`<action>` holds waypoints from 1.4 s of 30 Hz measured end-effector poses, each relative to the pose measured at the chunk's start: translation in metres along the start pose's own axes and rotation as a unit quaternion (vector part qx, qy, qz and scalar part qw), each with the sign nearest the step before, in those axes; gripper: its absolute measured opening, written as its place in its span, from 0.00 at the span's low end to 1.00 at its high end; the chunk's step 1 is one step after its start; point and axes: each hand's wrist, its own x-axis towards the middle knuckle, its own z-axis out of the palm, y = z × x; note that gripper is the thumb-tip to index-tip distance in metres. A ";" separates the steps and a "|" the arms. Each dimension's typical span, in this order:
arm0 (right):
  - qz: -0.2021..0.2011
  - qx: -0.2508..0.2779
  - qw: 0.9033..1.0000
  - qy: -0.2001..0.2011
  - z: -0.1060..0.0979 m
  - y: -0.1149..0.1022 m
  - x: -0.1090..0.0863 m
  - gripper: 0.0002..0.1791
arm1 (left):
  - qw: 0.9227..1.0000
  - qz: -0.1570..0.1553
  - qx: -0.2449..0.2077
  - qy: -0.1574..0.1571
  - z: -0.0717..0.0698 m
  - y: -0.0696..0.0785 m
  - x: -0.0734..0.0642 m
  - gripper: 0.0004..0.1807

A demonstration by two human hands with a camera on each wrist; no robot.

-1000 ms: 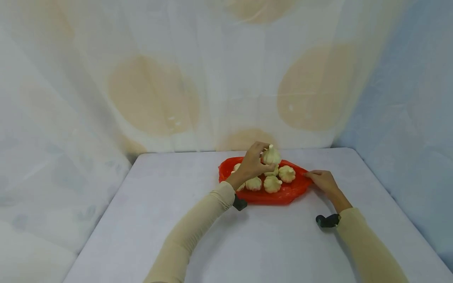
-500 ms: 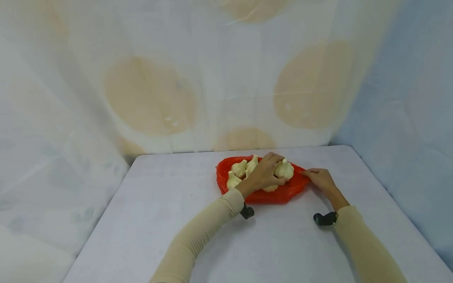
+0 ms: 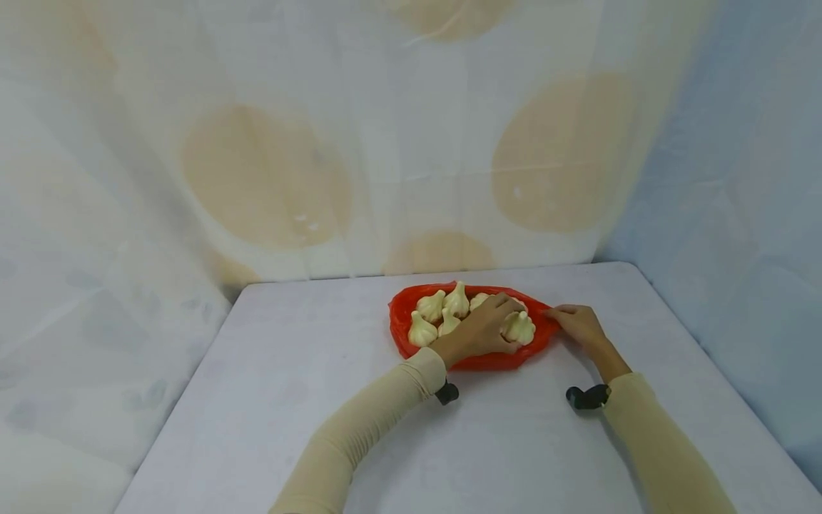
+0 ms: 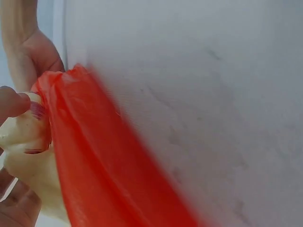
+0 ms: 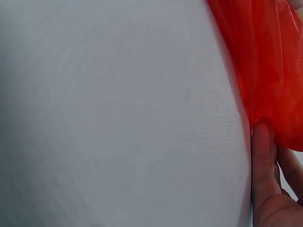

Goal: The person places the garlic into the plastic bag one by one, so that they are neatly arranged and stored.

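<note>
A red plastic bag (image 3: 403, 335) lies open toward the back of the table, with several pale garlic bulbs (image 3: 422, 330) inside. My left hand (image 3: 480, 332) reaches in over the bag and holds a garlic bulb (image 3: 521, 330) at its right end. In the left wrist view, the thumb and fingers curve around that garlic bulb (image 4: 21, 130), which touches another below it. At the right corner, my right hand (image 3: 581, 327) pinches the bag's edge between thumb and fingers. The right wrist view has the fingertips (image 5: 262, 135) against the red plastic.
The white tabletop (image 3: 308, 335) extends around the bag. Behind it hangs a pale curtain (image 3: 398, 143) with tan spots, and bluish sheeting (image 3: 751, 214) runs along the right side. Dark wrist cameras (image 3: 587, 397) sit under both wrists.
My left hand has lowered a garlic bulb from above the bag into its right end and still holds it. The right hand keeps its pinch on the bag's edge.
</note>
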 end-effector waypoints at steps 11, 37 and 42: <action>0.006 0.010 1.000 -0.008 -0.002 -0.007 -0.006 0.36 | 0.997 -0.054 -0.021 -0.043 0.004 -0.006 -0.003 0.33; 0.016 0.021 1.000 -0.004 0.000 -0.007 -0.006 0.34 | 0.987 -0.085 -0.037 -0.129 0.002 -0.004 0.000 0.38; 0.018 0.020 1.000 -0.005 -0.001 -0.007 -0.006 0.34 | 0.986 -0.090 -0.043 -0.131 0.002 -0.006 0.001 0.39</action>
